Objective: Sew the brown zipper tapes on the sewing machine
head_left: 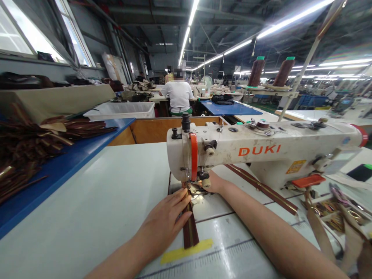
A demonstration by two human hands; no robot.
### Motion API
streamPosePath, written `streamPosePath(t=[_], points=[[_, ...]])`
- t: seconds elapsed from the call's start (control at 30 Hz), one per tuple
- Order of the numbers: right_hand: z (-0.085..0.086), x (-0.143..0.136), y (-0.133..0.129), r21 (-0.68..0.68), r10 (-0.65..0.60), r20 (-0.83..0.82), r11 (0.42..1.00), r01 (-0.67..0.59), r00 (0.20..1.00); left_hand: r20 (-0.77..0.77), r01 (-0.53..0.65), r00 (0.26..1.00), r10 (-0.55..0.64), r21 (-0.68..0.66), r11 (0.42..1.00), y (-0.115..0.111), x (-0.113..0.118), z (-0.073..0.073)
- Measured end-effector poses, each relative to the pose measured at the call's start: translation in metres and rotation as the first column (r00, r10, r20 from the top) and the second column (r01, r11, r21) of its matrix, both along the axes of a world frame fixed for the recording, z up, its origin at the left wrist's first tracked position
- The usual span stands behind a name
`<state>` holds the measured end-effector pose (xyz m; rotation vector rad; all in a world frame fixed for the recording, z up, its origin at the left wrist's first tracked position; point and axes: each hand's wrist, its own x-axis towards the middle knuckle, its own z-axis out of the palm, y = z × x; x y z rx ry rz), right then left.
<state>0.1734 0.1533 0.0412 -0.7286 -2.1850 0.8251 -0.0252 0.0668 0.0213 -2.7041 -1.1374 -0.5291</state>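
Left hand (167, 221) is lying flat on the white tabletop (95, 201), fingers extended and pressing against the left edge of a narrow brown strip (190, 228). Not a closed grip, just an open palm pinning the strip down.

The strip is running straight from the near side toward the needle area of the white DUKI sewing machine (261, 151), its near end sitting on a patch of yellow tape (186, 250) stuck on the tabletop.

Right hand (215, 182) is reaching in behind the machine head, just right of the presser foot. Most of it is hidden by the machine, so I cannot tell whether its grip is open or closed.

A second long brown strip (261, 188) is lying diagonally under the machine arm. Buckled straps (334, 217) are piling up at the right edge.

A heap of brown strips (35, 147) is sitting on the blue surface at left. Two brown thread cones (270, 71) are standing on a rack behind the machine. A person in a white shirt (178, 95) is sitting farther back, facing away.
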Motion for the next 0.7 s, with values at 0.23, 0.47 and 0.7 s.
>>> streamPosePath(t=[0.23,0.47,0.7], points=[[-0.002,0.0,0.001,-0.004,0.014,-0.012,1.0,-0.014,1.0,0.016,-0.015,1.0,0.015,-0.018,1.0,-0.001,0.001,-0.001],[-0.003,0.0,-0.002,-0.012,-0.032,-0.006,0.999,0.032,0.999,0.052,-0.023,0.998,0.026,-0.056,0.998,-0.002,0.001,-0.001],[0.001,0.008,-0.01,0.001,-0.237,0.092,0.971,0.237,0.967,0.018,-0.044,0.999,0.045,-0.053,0.998,-0.012,0.001,0.003]])
